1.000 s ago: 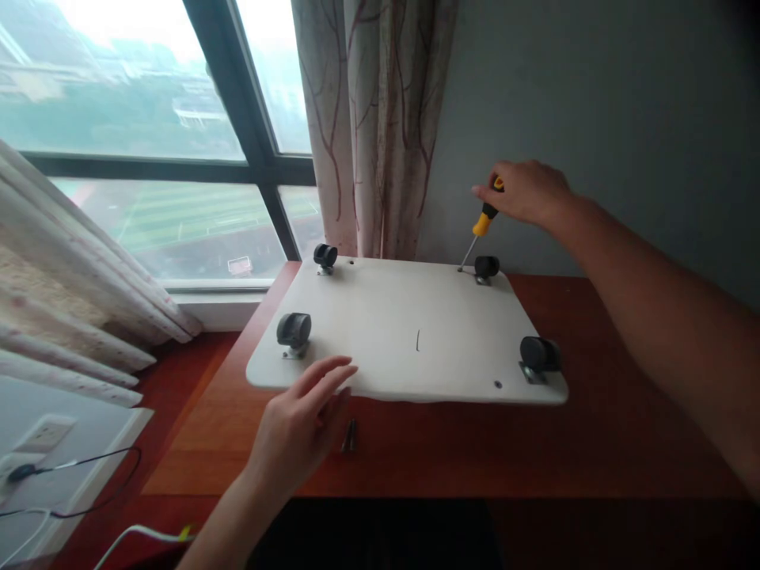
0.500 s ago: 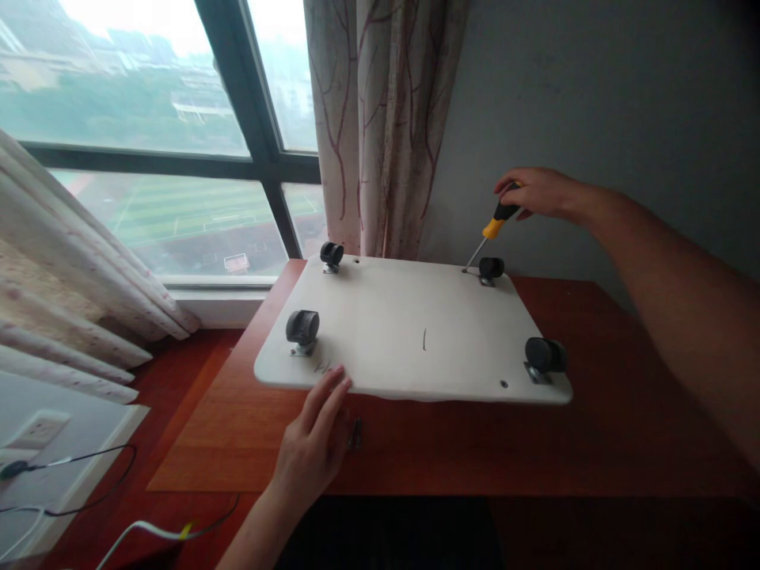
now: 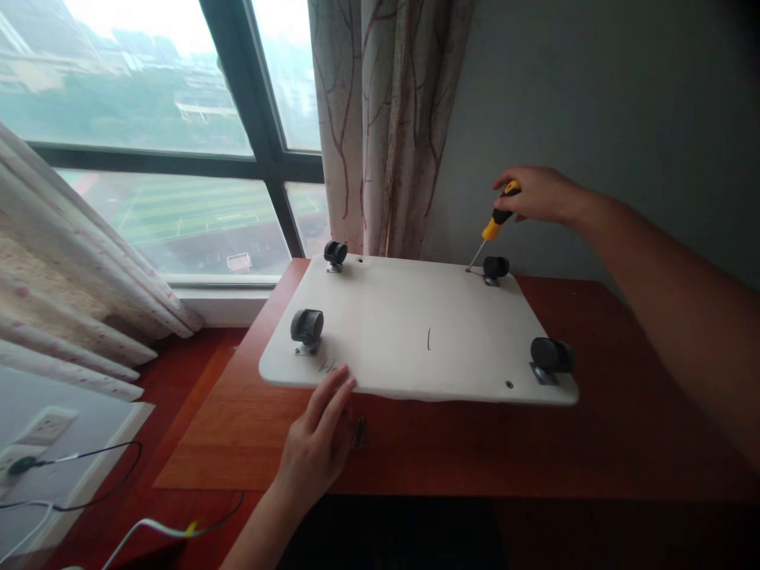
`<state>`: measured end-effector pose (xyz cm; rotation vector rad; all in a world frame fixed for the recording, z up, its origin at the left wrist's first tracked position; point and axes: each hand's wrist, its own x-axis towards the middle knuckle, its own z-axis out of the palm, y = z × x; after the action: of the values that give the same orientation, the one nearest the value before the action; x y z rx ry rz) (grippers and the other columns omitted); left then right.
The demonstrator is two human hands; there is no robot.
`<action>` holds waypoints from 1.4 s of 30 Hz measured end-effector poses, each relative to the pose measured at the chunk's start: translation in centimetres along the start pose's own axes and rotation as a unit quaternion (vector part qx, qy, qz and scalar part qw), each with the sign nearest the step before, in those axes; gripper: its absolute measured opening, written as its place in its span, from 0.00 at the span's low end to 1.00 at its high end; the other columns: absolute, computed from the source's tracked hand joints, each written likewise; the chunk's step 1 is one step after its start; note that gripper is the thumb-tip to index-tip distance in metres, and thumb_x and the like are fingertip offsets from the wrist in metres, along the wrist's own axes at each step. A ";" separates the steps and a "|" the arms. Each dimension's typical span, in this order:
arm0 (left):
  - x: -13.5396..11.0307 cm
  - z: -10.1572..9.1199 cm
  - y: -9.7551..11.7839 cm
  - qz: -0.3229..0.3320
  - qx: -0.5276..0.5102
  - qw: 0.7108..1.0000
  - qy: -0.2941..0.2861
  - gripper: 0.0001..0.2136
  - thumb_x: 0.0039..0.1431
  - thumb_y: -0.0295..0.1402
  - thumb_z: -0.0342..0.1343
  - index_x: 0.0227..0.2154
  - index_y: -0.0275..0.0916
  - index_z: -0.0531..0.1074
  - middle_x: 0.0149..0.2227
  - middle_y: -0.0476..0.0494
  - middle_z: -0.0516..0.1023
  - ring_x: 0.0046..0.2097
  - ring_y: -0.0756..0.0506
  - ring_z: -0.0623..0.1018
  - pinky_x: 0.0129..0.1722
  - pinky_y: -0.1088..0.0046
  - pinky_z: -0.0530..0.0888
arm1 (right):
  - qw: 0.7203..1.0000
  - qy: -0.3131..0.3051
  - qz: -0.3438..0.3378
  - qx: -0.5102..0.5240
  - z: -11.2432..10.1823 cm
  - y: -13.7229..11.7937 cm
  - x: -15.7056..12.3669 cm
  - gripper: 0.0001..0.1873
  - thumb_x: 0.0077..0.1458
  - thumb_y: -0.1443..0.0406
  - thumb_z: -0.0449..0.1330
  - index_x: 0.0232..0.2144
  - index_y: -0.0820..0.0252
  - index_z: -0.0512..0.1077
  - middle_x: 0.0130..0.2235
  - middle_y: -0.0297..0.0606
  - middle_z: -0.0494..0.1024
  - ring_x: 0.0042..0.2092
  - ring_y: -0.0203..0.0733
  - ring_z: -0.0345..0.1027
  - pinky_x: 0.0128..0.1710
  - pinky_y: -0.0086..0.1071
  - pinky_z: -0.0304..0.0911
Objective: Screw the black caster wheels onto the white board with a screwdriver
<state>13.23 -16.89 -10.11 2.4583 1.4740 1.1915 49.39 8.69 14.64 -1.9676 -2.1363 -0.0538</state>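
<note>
A white board (image 3: 392,324) with rounded corners lies on the wooden table, black caster wheels pointing up near its corners. My right hand (image 3: 534,194) is closed around the handle of a yellow and black screwdriver (image 3: 491,228). The screwdriver slants down to the left, its tip at a hole in the board's far edge, beside the far right caster (image 3: 496,267). My left hand (image 3: 317,439) rests its outstretched fingertips on the board's near edge, close to the near left caster (image 3: 307,328). Small screws (image 3: 359,432) lie on the table just right of that hand.
The wooden table (image 3: 451,451) reaches past the board on both sides. Behind it are a patterned curtain (image 3: 389,134), a grey wall (image 3: 582,103) and a window (image 3: 178,214). Cables (image 3: 134,529) hang from a wall socket (image 3: 46,427) at lower left.
The view has shifted slightly, moving everything a little to the right. The screwdriver's handle has turned in my right hand, showing its yellow end. My left hand keeps its place on the board.
</note>
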 end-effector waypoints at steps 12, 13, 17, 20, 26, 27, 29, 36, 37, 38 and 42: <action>0.1 0.0 0.0 0.003 -0.004 1.000 0.000 0.32 0.65 0.21 0.49 0.69 0.47 0.53 0.66 0.34 0.64 0.64 0.38 0.71 0.55 0.64 0.77 | 0.999 -0.030 -0.011 0.002 0.1 -0.5 0.9 0.19 0.57 0.65 0.61 0.52 0.57 0.73 0.53 0.47 0.78 0.43 0.46 0.73 0.38 0.35 0.68; 0.0 0.0 0.0 0.004 -0.005 1.000 -0.001 0.32 0.65 0.21 0.49 0.69 0.47 0.53 0.66 0.34 0.63 0.64 0.38 0.71 0.55 0.64 0.77 | 1.000 -0.022 -0.009 -0.013 0.1 -0.7 0.7 0.20 0.58 0.64 0.62 0.52 0.57 0.73 0.52 0.47 0.78 0.44 0.48 0.74 0.39 0.37 0.69; 0.1 -0.1 0.0 0.004 -0.011 1.000 -0.004 0.32 0.65 0.20 0.49 0.69 0.46 0.53 0.66 0.33 0.63 0.64 0.38 0.70 0.56 0.63 0.77 | 0.992 0.046 0.014 -0.121 0.0 -1.4 0.2 0.21 0.59 0.53 0.61 0.48 0.62 0.76 0.49 0.57 0.78 0.52 0.59 0.70 0.48 0.47 0.64; 0.1 -0.1 0.1 0.007 -0.010 1.000 -0.001 0.32 0.64 0.20 0.49 0.69 0.46 0.54 0.66 0.33 0.63 0.64 0.39 0.71 0.56 0.65 0.77 | 0.991 0.021 0.028 -0.130 -0.1 -1.7 0.5 0.19 0.61 0.54 0.59 0.44 0.64 0.77 0.48 0.59 0.78 0.51 0.59 0.71 0.46 0.46 0.64; 0.2 -0.1 0.0 0.009 -0.009 1.000 0.001 0.31 0.65 0.20 0.49 0.69 0.45 0.54 0.66 0.33 0.64 0.65 0.38 0.70 0.57 0.63 0.76 | 0.997 -0.077 -0.001 -0.014 -0.8 -1.0 0.9 0.18 0.58 0.66 0.60 0.51 0.60 0.74 0.51 0.48 0.77 0.41 0.43 0.73 0.34 0.33 0.66; 0.2 -0.1 0.0 0.008 -0.010 1.000 -0.001 0.31 0.65 0.20 0.49 0.69 0.45 0.54 0.66 0.33 0.64 0.65 0.38 0.69 0.58 0.63 0.75 | 0.997 -0.066 0.005 -0.036 -0.8 -0.9 0.8 0.17 0.59 0.63 0.60 0.50 0.59 0.74 0.48 0.47 0.79 0.39 0.43 0.73 0.34 0.34 0.66; 0.2 -0.1 0.1 0.007 -0.012 1.000 -0.002 0.31 0.65 0.20 0.49 0.69 0.45 0.54 0.66 0.33 0.64 0.65 0.38 0.70 0.58 0.62 0.76 | 0.992 -0.023 0.021 -0.119 -0.8 -0.5 0.6 0.18 0.61 0.54 0.59 0.47 0.58 0.76 0.41 0.47 0.81 0.38 0.46 0.73 0.36 0.37 0.64; 0.2 -0.1 0.0 0.006 -0.026 1.000 -0.001 0.32 0.64 0.19 0.49 0.69 0.46 0.54 0.66 0.34 0.63 0.65 0.39 0.69 0.58 0.63 0.76 | 0.997 -0.044 -0.014 -0.068 -0.3 1.2 0.6 0.15 0.59 0.64 0.59 0.48 0.61 0.75 0.51 0.51 0.77 0.35 0.40 0.71 0.31 0.32 0.62; 0.1 -0.1 0.0 0.005 -0.028 1.000 -0.001 0.32 0.64 0.19 0.49 0.69 0.46 0.54 0.66 0.34 0.63 0.65 0.39 0.69 0.57 0.63 0.76 | 0.997 -0.050 -0.020 -0.046 -0.3 1.4 0.6 0.17 0.58 0.65 0.59 0.50 0.62 0.74 0.51 0.50 0.77 0.34 0.39 0.70 0.31 0.32 0.62; 0.1 0.0 0.0 0.005 -0.030 1.000 0.000 0.32 0.64 0.19 0.48 0.69 0.47 0.54 0.66 0.34 0.63 0.65 0.39 0.69 0.57 0.63 0.76 | 0.998 -0.046 -0.023 -0.042 -0.3 1.6 0.5 0.17 0.59 0.65 0.59 0.51 0.61 0.73 0.50 0.50 0.78 0.34 0.39 0.70 0.31 0.32 0.62; 0.1 0.0 -0.1 0.008 -0.031 0.999 0.003 0.31 0.65 0.19 0.48 0.69 0.46 0.54 0.66 0.34 0.63 0.65 0.39 0.70 0.58 0.63 0.75 | 0.991 0.013 -0.002 -0.132 -0.1 1.9 0.1 0.25 0.62 0.50 0.57 0.53 0.60 0.72 0.44 0.53 0.79 0.40 0.49 0.71 0.38 0.40 0.60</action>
<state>13.19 -16.82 -10.09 2.4332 1.4003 1.2301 51.28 8.92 14.49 -2.0881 -2.2120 -0.3795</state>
